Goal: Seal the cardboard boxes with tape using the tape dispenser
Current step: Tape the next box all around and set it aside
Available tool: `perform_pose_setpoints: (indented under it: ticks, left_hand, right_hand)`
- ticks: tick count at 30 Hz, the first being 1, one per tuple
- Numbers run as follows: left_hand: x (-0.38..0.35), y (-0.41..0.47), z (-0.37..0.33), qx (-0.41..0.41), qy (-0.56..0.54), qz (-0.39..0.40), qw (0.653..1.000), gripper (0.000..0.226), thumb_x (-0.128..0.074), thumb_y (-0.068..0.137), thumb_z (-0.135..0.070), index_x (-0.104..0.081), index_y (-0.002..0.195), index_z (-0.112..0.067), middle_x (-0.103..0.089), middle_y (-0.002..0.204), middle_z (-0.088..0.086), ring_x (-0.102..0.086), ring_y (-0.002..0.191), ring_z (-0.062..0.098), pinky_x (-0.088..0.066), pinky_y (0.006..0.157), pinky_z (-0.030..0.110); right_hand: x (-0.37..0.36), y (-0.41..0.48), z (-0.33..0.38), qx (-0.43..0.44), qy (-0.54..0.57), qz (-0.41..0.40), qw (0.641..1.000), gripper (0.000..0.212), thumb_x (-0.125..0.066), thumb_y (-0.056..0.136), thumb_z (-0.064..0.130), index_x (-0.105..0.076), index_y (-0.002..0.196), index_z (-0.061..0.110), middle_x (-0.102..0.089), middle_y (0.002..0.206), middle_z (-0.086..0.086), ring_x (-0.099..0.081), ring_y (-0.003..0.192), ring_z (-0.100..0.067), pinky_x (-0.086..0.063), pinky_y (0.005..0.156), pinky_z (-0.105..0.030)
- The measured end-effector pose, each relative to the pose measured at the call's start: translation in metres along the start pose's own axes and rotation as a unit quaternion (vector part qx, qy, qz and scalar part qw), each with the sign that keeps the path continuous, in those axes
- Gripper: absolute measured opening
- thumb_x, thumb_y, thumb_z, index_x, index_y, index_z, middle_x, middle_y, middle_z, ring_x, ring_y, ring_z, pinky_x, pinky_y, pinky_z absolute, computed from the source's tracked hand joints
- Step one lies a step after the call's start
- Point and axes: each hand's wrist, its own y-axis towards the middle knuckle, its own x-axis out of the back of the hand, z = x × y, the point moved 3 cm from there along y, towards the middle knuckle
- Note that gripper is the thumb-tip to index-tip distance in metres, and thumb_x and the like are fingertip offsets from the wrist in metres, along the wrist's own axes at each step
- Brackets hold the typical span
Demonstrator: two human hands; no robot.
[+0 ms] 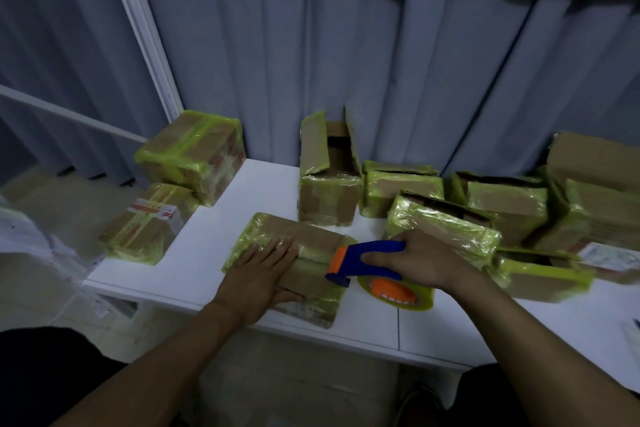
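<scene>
A flat cardboard box (pixel 311 246) wrapped in yellowish tape lies at the near edge of the white table (pixel 214 243). My left hand (pixel 263 270) presses flat on its top, fingers straight. My right hand (pixel 412 260) grips the blue handle of the tape dispenser (pixel 367 262), whose orange and blue head sits against the box's right end. The dispenser's roll of yellowish tape (pixel 398 293) hangs just right of the box, above the table.
An open upright box (pixel 329 184) stands behind the flat one. Several more taped and open boxes (pixel 502 204) crowd the right side of the table. Two sealed boxes (pixel 190 156) are stacked at the left, off the table's end. Grey curtains hang behind.
</scene>
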Motion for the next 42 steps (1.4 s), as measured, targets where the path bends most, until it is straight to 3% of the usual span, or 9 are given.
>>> perform_pose_setpoints:
  ticks: [2,6,10,13,17,26,35,39,42]
  left_hand:
    - [0.0,-0.001,0.005,0.0,-0.001,0.006,1.0,0.099,-0.011,0.081,-0.09,-0.016,0.158,-0.028,-0.008,0.164,-0.008,-0.007,0.151,0.014,-0.014,0.123,0.042]
    - [0.005,-0.007,0.032,0.028,-0.013,0.037,0.999,0.099,-0.016,0.079,-0.092,-0.004,0.158,-0.034,0.006,0.164,-0.014,0.004,0.152,0.013,-0.008,0.124,0.042]
    - [0.016,-0.01,0.054,0.06,-0.037,0.078,0.994,0.11,-0.031,0.07,-0.097,0.001,0.157,-0.038,0.017,0.161,-0.017,0.009,0.152,0.017,0.0,0.123,0.045]
    - [0.029,-0.01,0.038,0.076,-0.064,0.075,0.992,0.129,-0.041,0.056,-0.101,-0.001,0.158,-0.034,0.015,0.161,-0.015,0.013,0.146,0.008,-0.001,0.122,0.043]
    - [0.029,0.003,-0.01,0.028,-0.148,0.052,0.987,0.121,-0.048,0.06,-0.097,0.009,0.153,-0.044,0.011,0.157,-0.022,0.008,0.147,0.003,-0.005,0.123,0.037]
    - [0.011,0.005,-0.019,0.037,-0.073,-0.011,0.997,0.116,0.004,0.07,-0.095,-0.011,0.159,-0.023,-0.012,0.165,-0.007,-0.007,0.152,0.013,-0.009,0.123,0.039]
    - [0.008,0.005,-0.015,0.013,-0.032,0.007,0.999,0.105,0.007,0.077,-0.086,-0.009,0.159,-0.02,-0.005,0.163,-0.009,-0.006,0.152,0.013,-0.009,0.122,0.038]
    - [0.004,0.007,-0.013,0.01,-0.024,-0.007,1.0,0.096,-0.007,0.088,-0.081,-0.022,0.157,-0.017,-0.024,0.161,-0.004,-0.026,0.148,0.019,-0.021,0.119,0.043]
    - [-0.001,0.007,-0.009,-0.003,-0.016,-0.005,1.0,0.083,-0.024,0.093,-0.075,-0.018,0.158,-0.024,-0.021,0.162,-0.004,-0.025,0.149,0.022,-0.021,0.118,0.045]
  right_hand:
    - [0.0,-0.002,0.004,-0.002,-0.012,0.009,1.0,0.066,-0.062,0.074,0.083,-0.073,0.075,0.018,-0.069,0.064,0.001,-0.067,0.059,-0.012,-0.045,0.058,-0.025]
    - [-0.017,-0.002,0.023,0.028,0.007,0.01,1.0,0.05,-0.065,0.089,0.064,-0.061,0.067,0.019,-0.056,0.046,0.009,-0.054,0.042,0.001,-0.035,0.043,-0.012]
    - [-0.037,0.009,0.036,0.04,0.057,0.016,0.997,0.051,-0.068,0.085,0.065,-0.066,0.073,0.015,-0.062,0.061,0.002,-0.06,0.058,-0.012,-0.041,0.058,-0.025]
    - [-0.037,0.013,0.039,0.035,0.073,0.026,0.996,0.051,-0.07,0.084,0.064,-0.068,0.075,0.013,-0.067,0.068,-0.002,-0.063,0.063,-0.016,-0.043,0.063,-0.029]
    - [-0.037,0.017,0.033,0.019,0.074,0.023,0.997,0.057,-0.071,0.081,0.067,-0.074,0.084,0.01,-0.074,0.077,-0.005,-0.07,0.07,-0.02,-0.049,0.066,-0.03]
    - [-0.036,0.013,0.023,0.018,0.059,0.022,0.998,0.056,-0.07,0.084,0.065,-0.075,0.088,0.009,-0.075,0.081,-0.008,-0.072,0.073,-0.02,-0.05,0.067,-0.028]
    - [-0.02,-0.006,0.01,0.014,0.06,0.012,0.998,0.047,-0.068,0.091,0.056,-0.065,0.067,0.016,-0.058,0.048,0.008,-0.053,0.041,0.001,-0.036,0.046,-0.012]
    - [-0.023,-0.013,-0.003,0.01,0.075,0.044,0.996,0.042,-0.068,0.091,0.054,-0.068,0.074,0.017,-0.062,0.053,0.01,-0.057,0.047,0.001,-0.039,0.05,-0.013]
    - [-0.028,-0.014,-0.008,0.001,0.069,0.054,0.996,0.042,-0.069,0.089,0.058,-0.071,0.08,0.016,-0.068,0.065,0.006,-0.064,0.059,-0.007,-0.045,0.061,-0.022]
